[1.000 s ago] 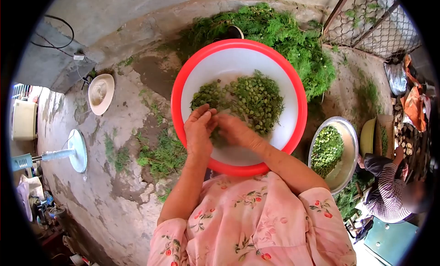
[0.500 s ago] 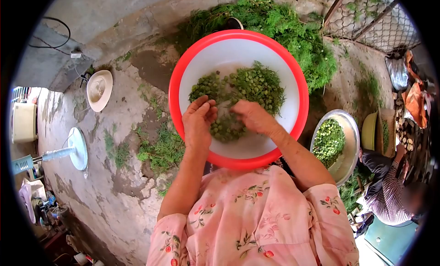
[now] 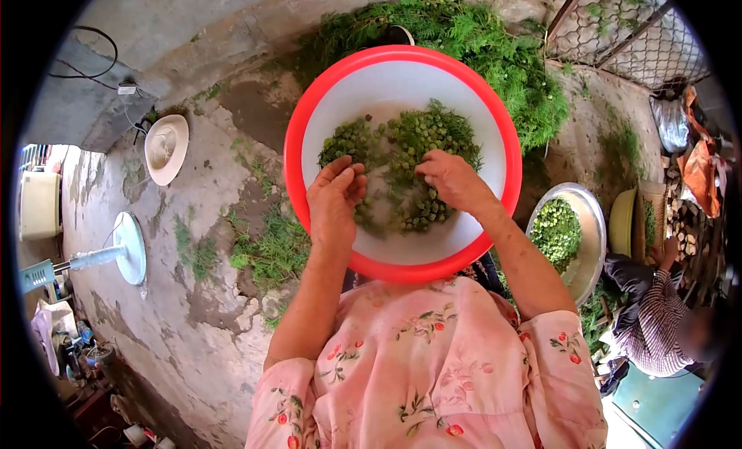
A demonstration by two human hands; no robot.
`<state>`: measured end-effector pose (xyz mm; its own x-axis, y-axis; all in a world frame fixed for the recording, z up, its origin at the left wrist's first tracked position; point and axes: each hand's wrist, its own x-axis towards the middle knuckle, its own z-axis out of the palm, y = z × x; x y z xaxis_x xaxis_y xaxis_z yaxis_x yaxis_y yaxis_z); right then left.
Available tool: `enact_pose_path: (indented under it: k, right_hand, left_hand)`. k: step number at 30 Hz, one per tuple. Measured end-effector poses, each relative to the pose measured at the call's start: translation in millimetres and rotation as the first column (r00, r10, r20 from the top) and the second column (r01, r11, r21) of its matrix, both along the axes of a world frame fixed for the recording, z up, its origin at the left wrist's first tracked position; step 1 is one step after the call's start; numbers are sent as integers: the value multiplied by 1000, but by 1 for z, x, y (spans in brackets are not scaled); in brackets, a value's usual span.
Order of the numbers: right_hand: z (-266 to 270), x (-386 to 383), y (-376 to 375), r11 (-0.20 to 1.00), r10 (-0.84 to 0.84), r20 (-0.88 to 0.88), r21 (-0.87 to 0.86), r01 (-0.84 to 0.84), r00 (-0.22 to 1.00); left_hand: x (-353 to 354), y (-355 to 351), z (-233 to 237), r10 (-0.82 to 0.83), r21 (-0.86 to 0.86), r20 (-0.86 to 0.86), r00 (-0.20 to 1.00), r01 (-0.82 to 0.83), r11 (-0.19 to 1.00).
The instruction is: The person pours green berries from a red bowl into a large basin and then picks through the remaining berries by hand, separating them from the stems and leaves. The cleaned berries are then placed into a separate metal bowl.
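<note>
Head view showed the left hand with curled fingers and the right hand with bunched fingertips, any pinched item indiscernible, over green clusters inside the red-rimmed basin, where a wide sweep risked spillage

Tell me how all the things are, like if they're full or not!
Round white basin with red rim: partly filled
Small green pods inside: loose, heaped
Round silvery metal bowl: partly filled
Cream brimmed hat: unworn
Feathery green branches: heaped
Left hand: fingers curled
Right hand: fingers bent
</note>
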<state>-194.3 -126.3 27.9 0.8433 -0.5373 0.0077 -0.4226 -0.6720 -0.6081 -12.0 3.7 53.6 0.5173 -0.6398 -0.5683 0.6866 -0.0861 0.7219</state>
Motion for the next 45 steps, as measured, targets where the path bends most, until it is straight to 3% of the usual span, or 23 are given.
enact_pose_path:
  k: [1,4,7,10,13,16,17,18,19,21,23,26,27,30,33,36,37,39,40,43,45]
  right_hand:
    - [-6,3,-4,999,33,86,-32,-30,996]
    - [-9,17,-2,996,18,114,89,-28,993]
    - [-21,42,23,992,123,121,-53,-117,985]
    - [-25,51,55,920,382,222,-187,-346,897]
    - [-3,38,53,881,444,7,-186,-435,896]
    - [13,28,21,920,241,-488,-160,-357,839]
    - [3,14,10,951,162,-239,-220,-215,958]
    - [-13,1,-2,968,73,31,-242,-63,997]
    - [-17,-3,-11,951,-1,186,-303,59,983]
    - [-5,-13,-18,967,-203,214,-107,229,956]
    - [-2,-23,-20,911,-411,233,124,392,881]
    - [-14,-32,-17,835,-542,158,215,507,825]
    - [-16,-30,-17,856,-516,176,121,502,838]
    - [-8,-27,-15,778,-626,301,177,603,719]
    - [-10,-34,-20,587,-802,284,537,605,526]
    - [-13,-37,-19,576,-797,191,529,623,573]
    - [-17,-36,-17,523,-816,116,566,637,567]
    - [-17,-34,-11,799,-598,194,215,561,778]
    - [-17,-31,-5,881,-469,184,23,473,864]
    - [-19,-14,15,830,-301,87,-467,306,950]
    - [-10,-15,17,956,-149,-121,-270,112,982]
  left_hand:
    - [-1,0,1,2,0,4,1000,-2,1000]
    - [-3,0,3,7,6,15,1000,-7,1000]
    - [-2,2,1,11,5,10,1000,-11,1000]
    - [-2,0,0,11,-5,1,1000,-11,1000]
    - [0,0,3,7,-9,7,1000,-6,1000]
    - [-1,2,0,5,-6,7,1000,-5,1000]
    - [-1,2,-1,2,-10,5,1000,-2,1000]
    - [-1,1,-1,2,-5,3,1000,-2,1000]
    - [-1,1,-1,3,1,3,1000,-3,1000]
    - [1,1,0,4,8,12,1000,-4,1000]
    - [0,1,1,0,14,26,1000,-1,1000]
    - [-2,2,3,-15,25,55,998,14,1000]
    - [-2,2,3,-23,17,58,998,22,1000]
    - [-1,2,-1,-26,22,72,997,25,999]
    - [0,4,-4,-19,23,65,998,18,1000]
    - [0,3,-3,-23,31,60,998,22,999]
    - [-1,3,-5,-24,29,60,998,22,999]
    - [0,3,-5,-27,31,60,998,25,999]
    - [0,3,-4,-31,35,59,998,29,999]
    - [-2,4,-3,-32,44,50,998,30,999]
    - [-3,5,-2,-36,35,41,999,35,999]
